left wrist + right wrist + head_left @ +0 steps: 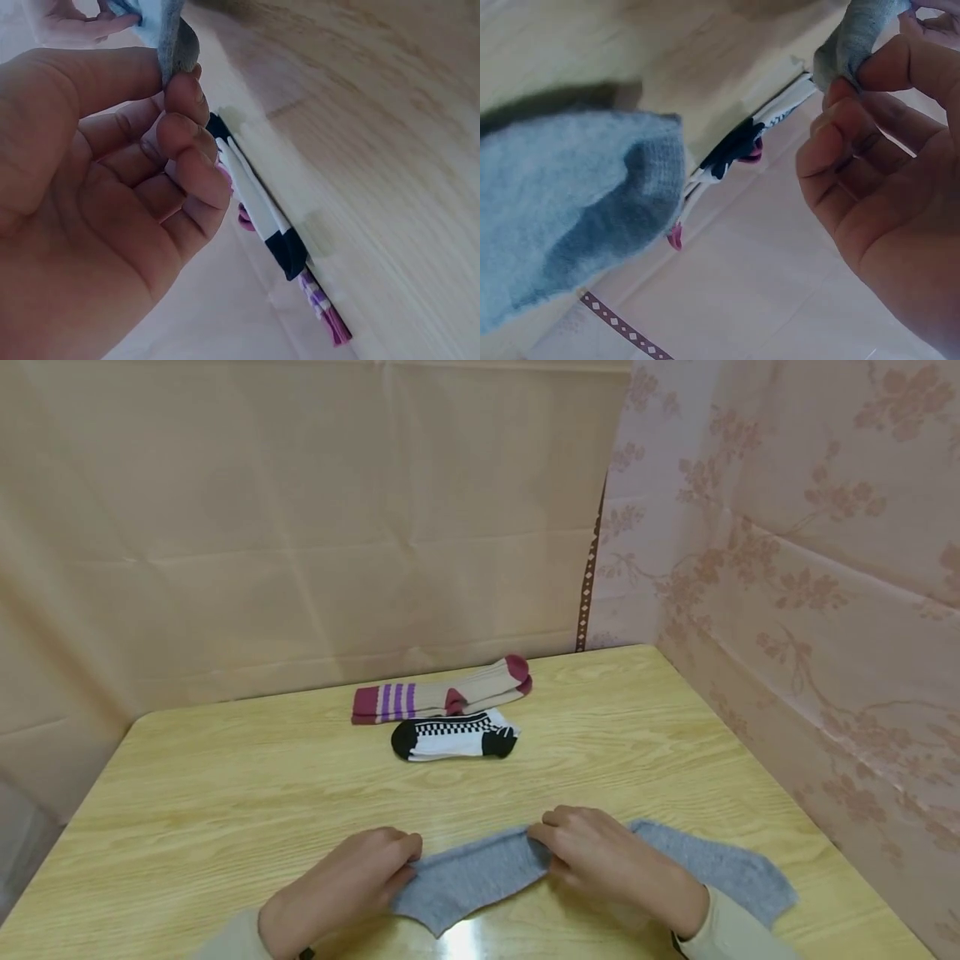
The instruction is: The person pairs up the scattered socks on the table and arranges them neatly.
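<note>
Between the two hands a grey sock (pixel 480 875) is stretched out sideways, just above the table near its front. The left hand (pixel 352 872) pinches one end between thumb and forefinger; in the left wrist view the sock's edge (pixel 171 45) stands up from that pinch. At the other end the right hand (pixel 600 856) pinches the sock's upper edge, its remaining fingers curled below. A second grey sock (pixel 716 864) lies to the right, partly hidden by the right hand and forearm. The right wrist view shows this second sock's opening (pixel 649 180) close up.
Farther back on the wooden table (pixel 247 777) lies a pair of white and black checkered socks (pixel 450 739). Just behind it are beige socks (pixel 431 693) with maroon ends and purple stripes. A beige cloth (pixel 337 527) hangs behind, a floral one (pixel 810 568) at the right.
</note>
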Motion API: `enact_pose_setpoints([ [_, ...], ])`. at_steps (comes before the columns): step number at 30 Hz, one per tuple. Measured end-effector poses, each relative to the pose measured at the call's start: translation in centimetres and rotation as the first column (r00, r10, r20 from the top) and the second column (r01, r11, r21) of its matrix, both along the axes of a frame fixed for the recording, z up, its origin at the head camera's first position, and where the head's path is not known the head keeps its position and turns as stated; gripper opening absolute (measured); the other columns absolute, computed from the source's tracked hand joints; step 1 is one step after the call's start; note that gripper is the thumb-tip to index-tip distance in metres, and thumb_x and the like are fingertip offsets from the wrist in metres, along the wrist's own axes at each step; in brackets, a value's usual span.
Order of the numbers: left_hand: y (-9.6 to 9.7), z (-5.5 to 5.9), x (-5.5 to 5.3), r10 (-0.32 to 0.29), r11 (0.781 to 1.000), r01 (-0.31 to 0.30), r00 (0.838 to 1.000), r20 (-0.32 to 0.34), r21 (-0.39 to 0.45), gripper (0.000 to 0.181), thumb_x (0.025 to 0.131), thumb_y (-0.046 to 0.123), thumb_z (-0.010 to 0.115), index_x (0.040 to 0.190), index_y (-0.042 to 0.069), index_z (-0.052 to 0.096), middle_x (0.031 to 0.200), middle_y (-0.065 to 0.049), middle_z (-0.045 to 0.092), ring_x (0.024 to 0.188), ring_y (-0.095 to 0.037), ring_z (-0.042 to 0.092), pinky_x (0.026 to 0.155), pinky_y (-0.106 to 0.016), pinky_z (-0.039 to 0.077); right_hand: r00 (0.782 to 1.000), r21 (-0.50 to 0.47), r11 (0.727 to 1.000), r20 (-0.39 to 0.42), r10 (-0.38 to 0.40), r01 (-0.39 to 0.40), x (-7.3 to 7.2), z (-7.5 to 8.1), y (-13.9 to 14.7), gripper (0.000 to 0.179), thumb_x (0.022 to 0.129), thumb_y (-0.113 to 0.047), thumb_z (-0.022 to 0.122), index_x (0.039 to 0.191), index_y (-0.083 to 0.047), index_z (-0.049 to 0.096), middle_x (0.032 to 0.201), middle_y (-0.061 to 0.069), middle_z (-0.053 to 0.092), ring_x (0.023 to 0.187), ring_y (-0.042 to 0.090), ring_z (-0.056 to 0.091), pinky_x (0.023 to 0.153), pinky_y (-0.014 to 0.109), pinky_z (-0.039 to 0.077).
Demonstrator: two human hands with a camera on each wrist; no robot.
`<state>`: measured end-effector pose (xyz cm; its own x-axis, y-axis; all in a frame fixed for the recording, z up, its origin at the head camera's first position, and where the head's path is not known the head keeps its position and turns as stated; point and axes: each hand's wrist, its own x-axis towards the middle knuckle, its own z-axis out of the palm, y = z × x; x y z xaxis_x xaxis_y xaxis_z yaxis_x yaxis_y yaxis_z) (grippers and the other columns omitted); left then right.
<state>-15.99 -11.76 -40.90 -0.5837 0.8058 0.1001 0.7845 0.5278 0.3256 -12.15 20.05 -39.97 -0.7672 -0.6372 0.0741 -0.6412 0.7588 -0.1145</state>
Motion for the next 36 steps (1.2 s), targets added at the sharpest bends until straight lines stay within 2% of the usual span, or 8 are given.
enact_pose_setpoints([
  [5, 0.4, -0.5, 0.0, 0.012, 1.0, -0.01, 0.998, 0.067, -0.029, 0.019, 0.094, 0.009, 0.065, 0.08, 0.019, 0.057, 0.069, 0.015, 0.045, 0.061, -0.002, 0.041, 0.057, -0.02, 0.04, 0.997, 0.06, 0.998, 0.062, -0.034, 0.031, 0.0, -0.7, -0.2, 0.02, 0.081, -0.004, 0.071, 0.1, -0.012, 0.07, 0.078, -0.006, 0.059, 0.069, 0.005, 0.05, 0.06, 0.026, 0.046],
  [8, 0.5, -0.8, 0.2, 0.023, 0.999, -0.02, 0.995, 0.095, -0.041, 0.019, 0.097, 0.011, 0.062, 0.081, 0.021, 0.057, 0.07, 0.016, 0.045, 0.063, -0.002, 0.043, 0.059, -0.021, 0.041, 0.996, 0.08, 0.996, 0.071, -0.045, 0.039, 0.1, -1.0, -0.3, 0.02, 0.082, -0.005, 0.073, 0.101, -0.011, 0.071, 0.078, -0.006, 0.059, 0.068, 0.005, 0.05, 0.059, 0.024, 0.045],
  [14, 0.6, -0.8, 0.1, 0.028, 0.999, -0.022, 0.989, 0.148, -0.041, 0.016, 0.098, 0.011, 0.062, 0.085, 0.021, 0.059, 0.07, 0.016, 0.046, 0.063, -0.002, 0.044, 0.06, -0.02, 0.041, 0.994, 0.065, 0.997, 0.092, -0.058, 0.052, 0.2, -1.1, -0.4, 0.025, 0.083, 0.001, 0.07, 0.104, -0.012, 0.069, 0.076, -0.006, 0.058, 0.066, 0.004, 0.048, 0.056, 0.024, 0.043],
  [18, 0.5, -0.8, 0.1, 0.02, 1.0, -0.016, 0.988, 0.156, -0.025, 0.016, 0.098, 0.012, 0.061, 0.086, 0.022, 0.059, 0.07, 0.016, 0.046, 0.063, -0.002, 0.044, 0.059, -0.02, 0.041, 0.993, 0.052, 0.997, 0.101, -0.063, 0.058, 0.4, -1.1, -0.2, 0.028, 0.084, 0.003, 0.067, 0.107, -0.013, 0.068, 0.077, -0.005, 0.058, 0.067, 0.005, 0.049, 0.057, 0.024, 0.044],
  [23, 0.4, -1.0, -0.1, 0.022, 0.999, -0.018, 0.986, 0.167, -0.026, 0.011, 0.102, 0.026, 0.057, 0.092, 0.023, 0.059, 0.073, 0.018, 0.048, 0.064, 0.0, 0.046, 0.061, -0.021, 0.043, 0.998, 0.015, 0.998, 0.014, -0.054, 0.053, 1.0, -1.1, 0.4, 0.034, 0.083, 0.003, 0.064, 0.112, -0.013, 0.07, 0.083, -0.004, 0.058, 0.072, 0.007, 0.05, 0.06, 0.025, 0.046],
  [27, 0.5, -1.1, -0.3, 0.026, 1.0, -0.026, 0.991, 0.135, -0.003, 0.019, 0.103, 0.038, 0.053, 0.095, 0.022, 0.06, 0.072, 0.02, 0.049, 0.063, 0.002, 0.046, 0.06, -0.022, 0.044, 0.997, -0.031, 0.999, -0.061, -0.043, 0.041, 1.5, -1.2, 1.2, 0.039, 0.082, 0.003, 0.06, 0.115, -0.014, 0.069, 0.089, -0.005, 0.054, 0.077, 0.008, 0.049, 0.066, 0.025, 0.046],
  [31, 0.8, -1.1, -0.5, 0.023, 1.0, -0.024, 0.997, 0.076, 0.015, 0.022, 0.103, 0.039, 0.053, 0.095, 0.019, 0.061, 0.071, 0.019, 0.049, 0.062, 0.002, 0.045, 0.059, -0.023, 0.044, 0.993, -0.073, 0.996, -0.102, -0.051, 0.044, 1.8, -1.1, 2.0, 0.037, 0.083, 0.003, 0.059, 0.116, -0.014, 0.068, 0.091, -0.005, 0.053, 0.08, 0.008, 0.048, 0.068, 0.024, 0.047],
  [36, 1.4, -0.6, -1.0, 0.025, 1.0, -0.023, 0.994, 0.108, -0.017, 0.022, 0.104, 0.036, 0.053, 0.098, 0.017, 0.062, 0.075, 0.016, 0.055, 0.064, 0.001, 0.047, 0.06, -0.023, 0.046, 0.982, -0.096, 0.994, -0.18, -0.065, 0.048, 1.9, -0.6, 3.0, 0.038, 0.076, 0.006, 0.067, 0.11, -0.01, 0.067, 0.093, -0.003, 0.057, 0.081, 0.011, 0.054, 0.068, 0.026, 0.05],
])
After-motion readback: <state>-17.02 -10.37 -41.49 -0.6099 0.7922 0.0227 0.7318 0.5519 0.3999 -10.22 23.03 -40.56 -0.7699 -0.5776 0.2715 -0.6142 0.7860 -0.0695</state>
